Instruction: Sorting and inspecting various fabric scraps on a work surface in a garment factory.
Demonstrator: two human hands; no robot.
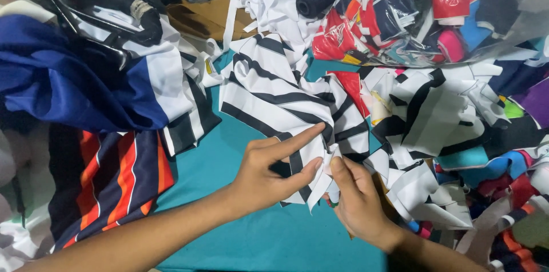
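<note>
A white cloth piece with black stripes (274, 92) lies crumpled on a teal surface (240, 232) in the middle of the view. My left hand (269, 172) pinches its near edge between thumb and forefinger, with the forefinger stretched along the fabric. My right hand (357, 198) grips the same edge just to the right, fingers closed on the fold. The two hands almost touch.
A blue and white garment (74, 83) and an orange and navy striped one (114, 180) lie at the left. Black scissors (86, 26) rest on the pile at top left. A clear bag of coloured scraps (412, 9) sits at top right, with loose scraps (457, 135) below it.
</note>
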